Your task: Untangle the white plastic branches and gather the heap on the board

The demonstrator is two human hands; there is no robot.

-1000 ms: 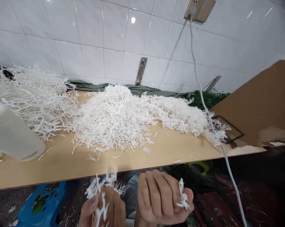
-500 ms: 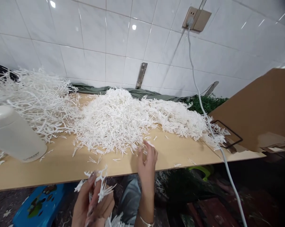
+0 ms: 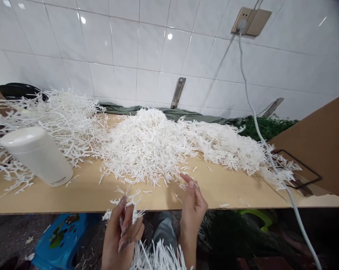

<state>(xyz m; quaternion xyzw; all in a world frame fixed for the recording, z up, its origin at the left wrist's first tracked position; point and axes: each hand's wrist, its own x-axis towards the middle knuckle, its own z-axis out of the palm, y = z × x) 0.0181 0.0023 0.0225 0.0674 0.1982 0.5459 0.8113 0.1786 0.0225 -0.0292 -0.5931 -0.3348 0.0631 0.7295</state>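
Observation:
My left hand (image 3: 123,232) pinches a white branching plastic sprig (image 3: 134,200) between thumb and fingers, just in front of the table edge. Below it, a bunch of white sprigs (image 3: 158,258) shows at the bottom; what supports it is hidden. My right hand (image 3: 193,202) is over the front of the table, its thumb and fingers drawn together beside small loose white pieces (image 3: 183,186). Whatever those fingers hold is too small to make out. Behind both hands lies a large heap of short white sprigs (image 3: 144,146).
A white tumbler (image 3: 41,157) stands at left before tangled white branches (image 3: 71,123). A power cord (image 3: 255,116) runs from the wall socket (image 3: 251,21) across the table's right side. Cardboard (image 3: 321,146) rises at right. A blue stool (image 3: 59,240) is below.
The view has shifted, so the table's contents appear farther right. My right hand has turned, its fingers now pointing more to the left. My left hand still holds the sprig.

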